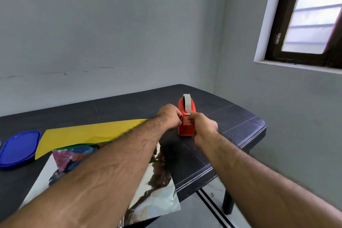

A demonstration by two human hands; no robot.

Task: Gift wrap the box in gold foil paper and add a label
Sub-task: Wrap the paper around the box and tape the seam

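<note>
Both hands at the orange tape dispenser [186, 116], near the bench's [231, 122] far right corner.

Head view: left hand [171, 115] steadies it, fingers curled; right hand [200, 126] pinches the tape end — pull straight, tear across the cutter. Foil paper [157, 190] overhangs the near edge; the box hides beneath the forearms.

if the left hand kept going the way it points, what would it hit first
The left hand points right, already at the red tape dispenser, so it meets that first; whether it touches yet is unclear.
</note>
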